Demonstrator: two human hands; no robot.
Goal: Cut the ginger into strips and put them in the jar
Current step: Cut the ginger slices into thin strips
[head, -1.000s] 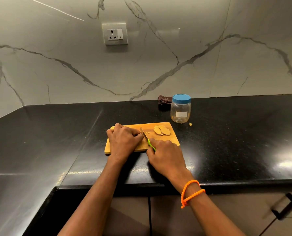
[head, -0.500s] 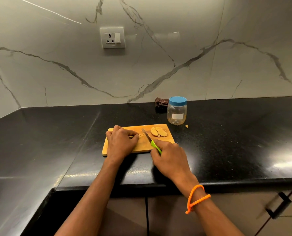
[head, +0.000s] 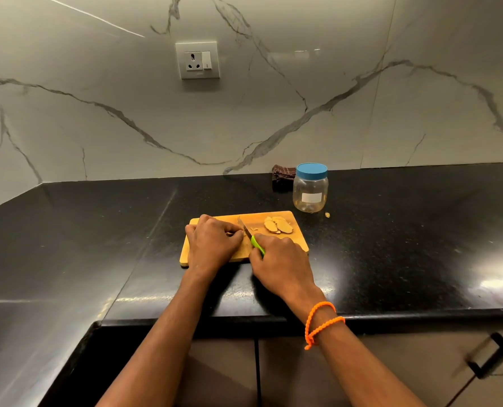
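Note:
A wooden cutting board lies on the black counter. Several flat ginger slices are piled at its far right. My left hand rests curled on the board's left half and holds down a ginger piece that its fingers mostly hide. My right hand grips the green handle of a small knife, whose blade is down on the board right beside my left fingertips. A clear plastic jar with a blue lid screwed on stands behind the board's right corner.
A dark folded cloth lies against the marble wall behind the jar. One ginger scrap sits on the black counter next to the jar. A wall socket is above. A cabinet handle shows at lower right.
The knife blade has shifted slightly on the board beside my left fingers. The camera view has drifted a little; the jar and the slices stay in place.

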